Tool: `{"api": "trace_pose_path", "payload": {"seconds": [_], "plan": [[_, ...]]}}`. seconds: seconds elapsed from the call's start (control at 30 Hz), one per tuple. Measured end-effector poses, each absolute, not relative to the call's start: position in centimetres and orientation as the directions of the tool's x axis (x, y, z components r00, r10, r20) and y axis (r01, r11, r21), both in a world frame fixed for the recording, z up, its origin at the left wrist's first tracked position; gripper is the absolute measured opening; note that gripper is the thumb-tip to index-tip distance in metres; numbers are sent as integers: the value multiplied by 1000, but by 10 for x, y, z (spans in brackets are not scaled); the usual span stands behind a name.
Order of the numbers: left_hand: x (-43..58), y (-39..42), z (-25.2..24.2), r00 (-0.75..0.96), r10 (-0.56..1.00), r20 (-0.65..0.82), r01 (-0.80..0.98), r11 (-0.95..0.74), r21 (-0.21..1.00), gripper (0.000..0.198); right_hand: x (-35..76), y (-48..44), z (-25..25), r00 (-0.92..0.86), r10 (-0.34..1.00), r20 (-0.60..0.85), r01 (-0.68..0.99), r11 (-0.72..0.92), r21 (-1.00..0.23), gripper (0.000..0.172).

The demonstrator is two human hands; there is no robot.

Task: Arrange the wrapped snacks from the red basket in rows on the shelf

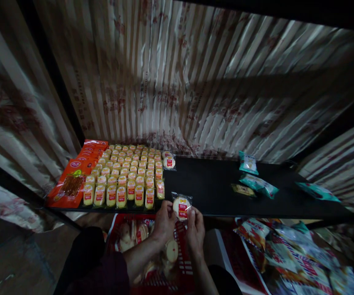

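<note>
Between my two hands I hold a round cracker in a clear wrapper [181, 207] with a red and yellow label, just over the front edge of the black shelf [207, 188]. My left hand [165, 222] pinches its left side. The fingers of my right hand [195, 230] close on its right side. Left of them, rows of small wrapped yellow cakes [121, 196] stand on the shelf. Another round wrapped cracker [169, 161] lies at the back right of these rows. Below my forearms, a red basket [184, 254] holds more round wrapped crackers [172, 250].
Orange snack packs [74, 176] lie at the shelf's left end. Teal packets [258, 185] and a small yellowish packet [243, 190] lie on its right half. A second red container [241, 254] at lower right holds colourful snack bags [293, 254]. Striped sheeting [195, 82] hangs behind.
</note>
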State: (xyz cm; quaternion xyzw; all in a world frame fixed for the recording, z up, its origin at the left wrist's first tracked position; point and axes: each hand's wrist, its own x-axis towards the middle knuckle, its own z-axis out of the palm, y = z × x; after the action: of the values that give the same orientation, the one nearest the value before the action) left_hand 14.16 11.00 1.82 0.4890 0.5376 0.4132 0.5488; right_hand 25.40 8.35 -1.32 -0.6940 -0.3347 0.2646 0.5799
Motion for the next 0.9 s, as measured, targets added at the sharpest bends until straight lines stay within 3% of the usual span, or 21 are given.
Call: {"api": "trace_pose_path", "payload": {"seconds": [0.33, 0.57, 0.9], "plan": [[158, 166, 50, 56, 987, -153, 204, 139, 969, 28, 266, 142, 2, 605, 795, 48, 107, -21, -994, 56], [167, 196, 57, 60, 985, -159, 103, 153, 983, 28, 275, 187, -8, 608, 791, 61, 98, 2, -995, 55], [176, 232, 65, 80, 991, -108, 283, 81, 956, 43, 280, 236, -8, 546, 837, 40, 71, 2, -997, 58]]}}
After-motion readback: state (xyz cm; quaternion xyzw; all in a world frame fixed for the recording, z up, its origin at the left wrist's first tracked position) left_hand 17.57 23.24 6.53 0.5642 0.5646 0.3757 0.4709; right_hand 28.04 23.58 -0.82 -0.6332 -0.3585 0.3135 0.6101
